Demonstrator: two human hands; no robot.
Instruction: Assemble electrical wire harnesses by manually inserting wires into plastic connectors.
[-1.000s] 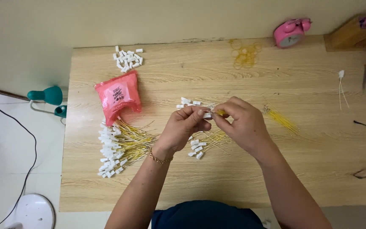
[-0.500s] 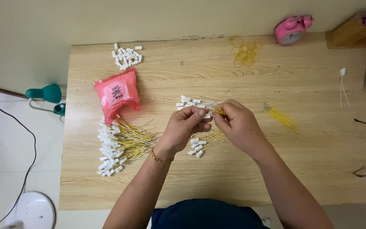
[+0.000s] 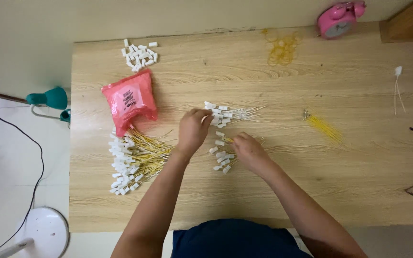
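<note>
Centrally on the wooden table (image 3: 311, 191), the left hand (image 3: 193, 130) rests with its fingers curled down onto a small cluster of white connectors (image 3: 220, 114) whose thin wires fan toward the right edge; whether it actually pinches one cannot be told. Just beside it, nearer the front edge, the right hand (image 3: 247, 149) pinches a yellow wire (image 3: 227, 139) at its fingertips, above a second scatter of loose white connectors (image 3: 222, 158). Toward the left edge lies a large heap of yellow wires with white connectors (image 3: 132, 160), and a pink plastic bag (image 3: 130, 100) touches its far end. A pile of bare white connectors (image 3: 139, 53) sits near the far left corner. Yellow rubber bands (image 3: 281, 48) lie by the far edge, a pink alarm clock (image 3: 340, 19) beyond them, and a bundle of yellow wires (image 3: 322, 125) right of the hands.
</note>
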